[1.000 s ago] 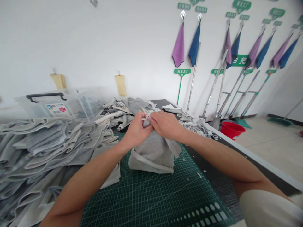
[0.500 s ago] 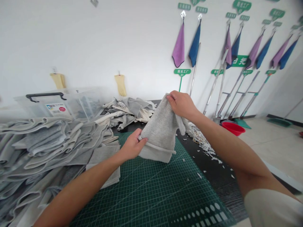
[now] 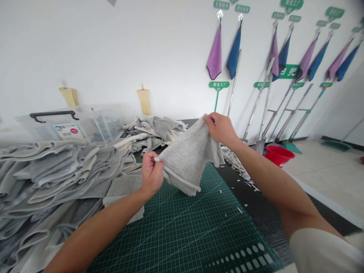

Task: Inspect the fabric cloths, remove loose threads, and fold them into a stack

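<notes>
A light grey piece of knit fabric (image 3: 186, 155) is stretched in the air between my two hands, over a green cutting mat (image 3: 182, 227). My left hand (image 3: 152, 172) pinches its left corner, thumb on top. At the upper corner, my right hand (image 3: 222, 129) grips the cloth between thumb and fingers. The lower edge hangs loose with a rolled border, and a fold droops below my right hand. Left of the mat lies a small stack of grey fabric pieces (image 3: 125, 185), partly behind my left forearm.
A large heap of grey fabric (image 3: 62, 174) fills the left side, before a clear plastic box (image 3: 68, 127). Fabric scraps (image 3: 159, 131) lie at the back. White trimmings (image 3: 241, 170) are scattered on the dark table at right. A red bucket (image 3: 280, 154) stands on the floor.
My left hand has moved left and up with its corner, pulling the fabric wider. My right hand has shifted slightly right and down.
</notes>
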A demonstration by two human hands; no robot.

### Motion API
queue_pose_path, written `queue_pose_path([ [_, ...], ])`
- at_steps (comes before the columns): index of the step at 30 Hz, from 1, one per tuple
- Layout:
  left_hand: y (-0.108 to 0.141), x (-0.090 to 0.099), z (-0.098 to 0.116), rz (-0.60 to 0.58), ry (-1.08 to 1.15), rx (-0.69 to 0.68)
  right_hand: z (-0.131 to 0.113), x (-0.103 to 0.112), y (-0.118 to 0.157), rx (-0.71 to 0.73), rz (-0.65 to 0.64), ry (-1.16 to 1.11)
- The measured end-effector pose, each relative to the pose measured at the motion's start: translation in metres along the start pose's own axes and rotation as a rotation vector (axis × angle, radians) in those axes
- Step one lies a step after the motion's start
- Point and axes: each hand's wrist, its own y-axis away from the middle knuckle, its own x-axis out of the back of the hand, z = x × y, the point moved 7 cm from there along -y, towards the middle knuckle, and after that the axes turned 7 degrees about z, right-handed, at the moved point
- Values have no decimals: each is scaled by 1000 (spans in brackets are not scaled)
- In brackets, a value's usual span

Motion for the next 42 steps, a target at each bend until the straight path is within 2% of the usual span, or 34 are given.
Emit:
queue_pose_path([
  [6, 7, -8, 25, -189, -90, -274, 6, -3, 2, -20, 1, -27],
  [10, 10, -12, 32, -318, 6, -374, 10, -2, 2, -24, 6, -14],
  [13, 10, -10, 35, -356, 1, -457, 13, -2, 2, -36, 8, -8],
  [16, 11, -13, 34, -445, -24, -464, 16, -1, 2, -39, 19, -12],
  [18, 8, -12, 32, -437, -24, -419, 17, 0, 2, -44, 28, -17],
  [23, -1, -6, 25, -262, -28, -226, 17, 2, 2, -66, 40, -45],
  [31, -5, -8, 9, -190, -216, -24, 14, 4, 2, -84, 57, -80],
  [35, -6, -11, 5, -293, -206, 30, 17, 9, 0, -96, 84, -76],
  [38, -4, -19, 7, -445, -182, 81, 17, 13, -2, -99, 104, -75],
  [42, -3, -24, -1, -616, -196, 266, 18, 15, -2, -102, 108, -82],
])
